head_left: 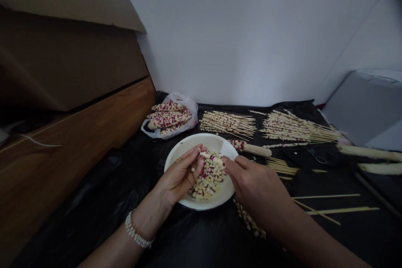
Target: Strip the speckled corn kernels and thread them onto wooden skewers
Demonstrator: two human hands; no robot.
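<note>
Over a white bowl [180, 146] of loose pale and dark red corn kernels [205, 184], a skewer threaded with corn kernels [213, 158] runs between my hands. My right hand [254, 182] is closed around its right end, and the fingers hide the bare stick. At the skewer's left tip, the thumb and fingertips of my left hand [182, 171] pinch a small pale corn kernel. A beaded bracelet [136, 232] circles my left wrist. More kernels in a row [248, 217] lie below my right hand, partly covered by it.
Behind the bowl are a plastic bag of speckled corn cobs [171, 117], a pile of threaded skewers [228, 123] and another pile [292, 127]. A partly stripped cob [251, 148] lies beside the bowl. Bare skewers [333, 197] and pale stripped cobs [373, 153] are at right, on black plastic sheeting [116, 192].
</note>
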